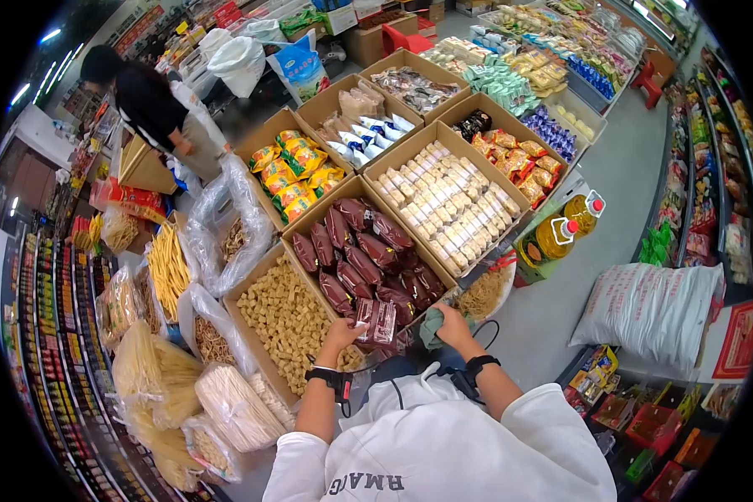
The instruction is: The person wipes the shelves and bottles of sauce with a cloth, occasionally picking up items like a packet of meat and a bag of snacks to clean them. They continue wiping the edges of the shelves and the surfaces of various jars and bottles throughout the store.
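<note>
My left hand (340,339) grips the edge of a dark maroon snack packet (377,325) at the near side of an open cardboard box. Several similar maroon packets (361,269) fill that box. A crumpled grey-green cloth (432,329) is held in my right hand (453,327), just right of the packet and near the box's front corner. Both wrists wear black straps. Left of the maroon packets is a box of small tan cubes (286,314). On the other side, a box holds rows of pale wrapped snacks (445,201).
Two oil bottles (552,237) stand to the right, near a tub of brownish shreds (485,293). A large white sack (648,314) lies farther right. Bagged dried noodles (155,372) and yellow sticks (168,272) crowd the left. Another person (155,105) stands at upper left.
</note>
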